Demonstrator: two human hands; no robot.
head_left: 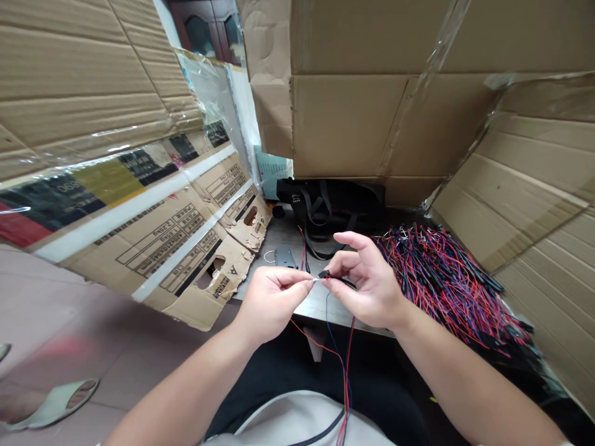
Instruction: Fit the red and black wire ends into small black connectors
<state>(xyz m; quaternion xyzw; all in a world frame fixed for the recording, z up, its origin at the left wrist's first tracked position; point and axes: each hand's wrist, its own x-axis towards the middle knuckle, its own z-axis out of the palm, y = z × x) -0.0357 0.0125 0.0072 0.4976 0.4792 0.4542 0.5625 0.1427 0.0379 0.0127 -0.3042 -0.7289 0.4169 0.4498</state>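
Over the table's front edge, my left hand [274, 300] is closed in a pinch on a thin wire with a pale tip [316, 280]; a red wire [309, 334] trails from beneath that hand. Just beside it, my right hand [372, 285] pinches a small black connector [325, 274], its thumb and forefinger round the far side. The wire tip meets or nearly meets the connector; whether it is inside I cannot tell. Red and blue wires [344, 365] hang below the right hand towards my lap, alongside a black cable [320, 437].
A large heap of red, blue and black wires [446, 279] covers the right side. Behind my hands are a grey device with a ring [284, 256] and a black bag [334, 201]. Cardboard walls [353, 118] enclose the table [267, 238]. A person's sandalled foot [60, 402] is at left.
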